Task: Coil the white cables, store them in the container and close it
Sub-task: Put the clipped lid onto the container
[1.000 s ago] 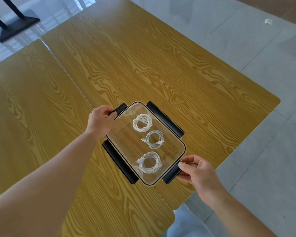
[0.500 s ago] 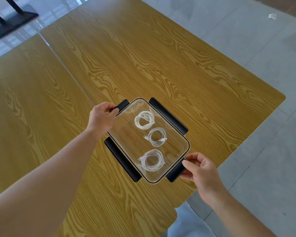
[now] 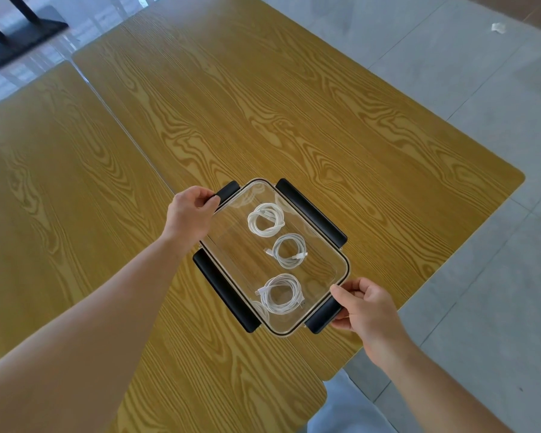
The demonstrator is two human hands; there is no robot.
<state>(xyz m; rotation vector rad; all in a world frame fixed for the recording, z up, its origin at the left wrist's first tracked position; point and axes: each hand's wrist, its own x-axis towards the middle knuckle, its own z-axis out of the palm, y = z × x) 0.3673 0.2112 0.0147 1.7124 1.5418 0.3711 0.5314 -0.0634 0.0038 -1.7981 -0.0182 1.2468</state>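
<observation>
- I look down on a yellow wood-grain bench (image 3: pixel 294 120) over a grey tiled floor (image 3: pixel 481 276); a black stand base (image 3: pixel 22 32) sits at the far left.
- The clear container (image 3: pixel 325 245) rests near the bench's right edge, lid on, with three coiled white cables (image 3: pixel 281 293) visible through it, lying in a row and apart from one another.
- My left hand (image 3: pixel 188 214) curls its fingers around the far short-end latch (image 3: pixel 228 190); my right hand (image 3: pixel 367 306) grips the near short-end latch (image 3: pixel 322 314).
- The two long side latches (image 3: pixel 311 212) stick outwards, so I judge them unfastened; closing looks unfinished.
- Risks, as I judge them: pressing one end harder could tip the lid and leave the seal crooked.
- A push towards the right could slide the container off the nearby edge.
- I cannot tell whether either end latch has clicked, so treating it as locked could let the lid lift.
</observation>
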